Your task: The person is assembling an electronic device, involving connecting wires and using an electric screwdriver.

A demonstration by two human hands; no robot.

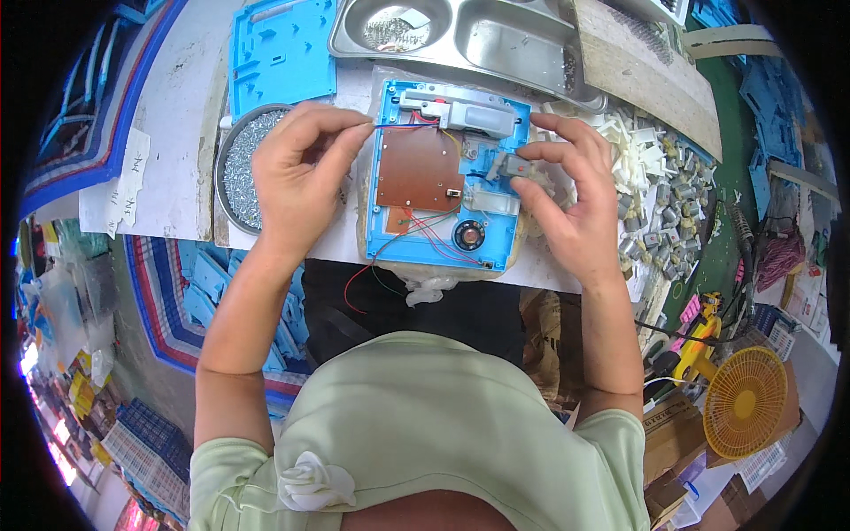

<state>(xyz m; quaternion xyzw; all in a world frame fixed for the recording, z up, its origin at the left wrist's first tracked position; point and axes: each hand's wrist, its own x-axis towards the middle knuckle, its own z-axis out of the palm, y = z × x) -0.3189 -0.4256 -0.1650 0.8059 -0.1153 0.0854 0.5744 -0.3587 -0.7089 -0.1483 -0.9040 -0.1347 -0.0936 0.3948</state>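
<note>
A blue plastic housing (376, 234) lies open before me, with a brown circuit board (416, 168), a round black speaker (468, 234) and a grey-white mechanism (478, 118) in it. My left hand (305, 164) is at the housing's upper left, thumb and forefinger pinching thin blue and red wires (394, 126) stretched over the board. At the right edge, my right hand (575, 173) has thumb and fingers on a small grey motor (512, 165) above the housing. Loose red and green wires (359, 281) hang over the near edge.
A round bowl of screws (239, 168) stands left of the housing. Behind are a blue panel (283, 53) and a metal tray (513, 44). White plastic parts (633, 155) and several grey motors (664, 217) are heaped at right. A yellow fan (745, 403) stands lower right.
</note>
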